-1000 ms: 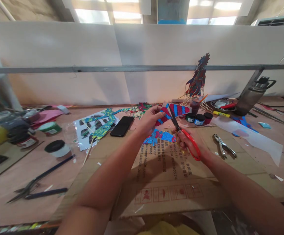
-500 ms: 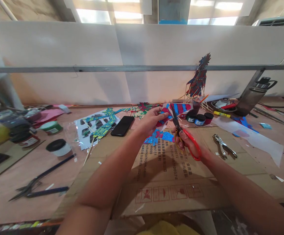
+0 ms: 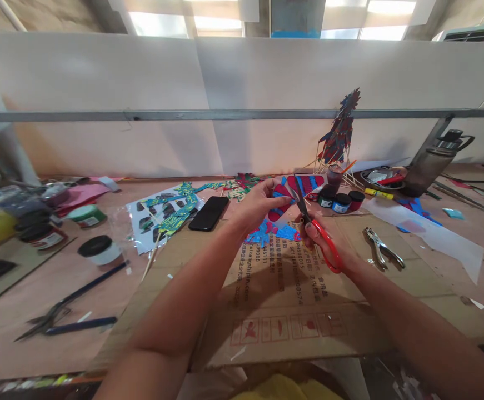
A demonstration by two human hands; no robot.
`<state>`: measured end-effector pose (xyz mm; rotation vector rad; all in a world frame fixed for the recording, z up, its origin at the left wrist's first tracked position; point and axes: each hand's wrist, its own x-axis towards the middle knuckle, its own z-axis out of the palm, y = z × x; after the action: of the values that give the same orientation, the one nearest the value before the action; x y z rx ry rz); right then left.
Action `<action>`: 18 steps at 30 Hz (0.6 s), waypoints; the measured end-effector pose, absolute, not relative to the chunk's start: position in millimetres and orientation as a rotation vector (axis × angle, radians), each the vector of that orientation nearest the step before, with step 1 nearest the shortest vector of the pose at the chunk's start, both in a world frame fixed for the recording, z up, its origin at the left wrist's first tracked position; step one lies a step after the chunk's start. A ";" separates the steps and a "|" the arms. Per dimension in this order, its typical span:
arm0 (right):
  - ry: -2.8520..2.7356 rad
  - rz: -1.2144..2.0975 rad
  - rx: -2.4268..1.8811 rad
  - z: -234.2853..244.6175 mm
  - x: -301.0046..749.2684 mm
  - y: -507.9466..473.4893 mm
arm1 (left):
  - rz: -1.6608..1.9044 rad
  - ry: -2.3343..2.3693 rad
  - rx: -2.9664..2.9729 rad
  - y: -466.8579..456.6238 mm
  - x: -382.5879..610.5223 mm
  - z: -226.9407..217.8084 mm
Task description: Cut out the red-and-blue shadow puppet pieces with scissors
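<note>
My left hand [image 3: 259, 203] pinches a painted sheet piece [image 3: 304, 184] with red and blue stripes, held up over a flattened cardboard box [image 3: 283, 300]. My right hand [image 3: 323, 244] is closed through the red handles of a pair of scissors [image 3: 314, 225]. The blades point up into the painted piece. A blue and pink cut-out [image 3: 269, 230] lies on the cardboard just below both hands.
A black phone [image 3: 209, 213] and green-blue painted figures [image 3: 170, 214] lie to the left. Paint jars [image 3: 340, 201] and a puppet on sticks [image 3: 342, 130] stand behind. A metal hole punch [image 3: 381, 253] lies right. Long black scissors [image 3: 70, 311] and jars [image 3: 99, 250] sit far left.
The painted piece has been turned in my left hand, and the scissors have worked further along its edge. Both hands stay in about the same place.
</note>
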<state>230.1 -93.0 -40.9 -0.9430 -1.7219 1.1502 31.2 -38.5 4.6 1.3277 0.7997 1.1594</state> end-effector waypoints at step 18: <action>-1.750 1.224 -0.998 -36.9 230.1 -95.4 | 1.063 0.818 1.501 -35.3 24.6 1.4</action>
<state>230.1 -95.4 -36.9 -0.9985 -1.7499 1.2244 24.6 -35.3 1.4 1.5008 0.8182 1.0630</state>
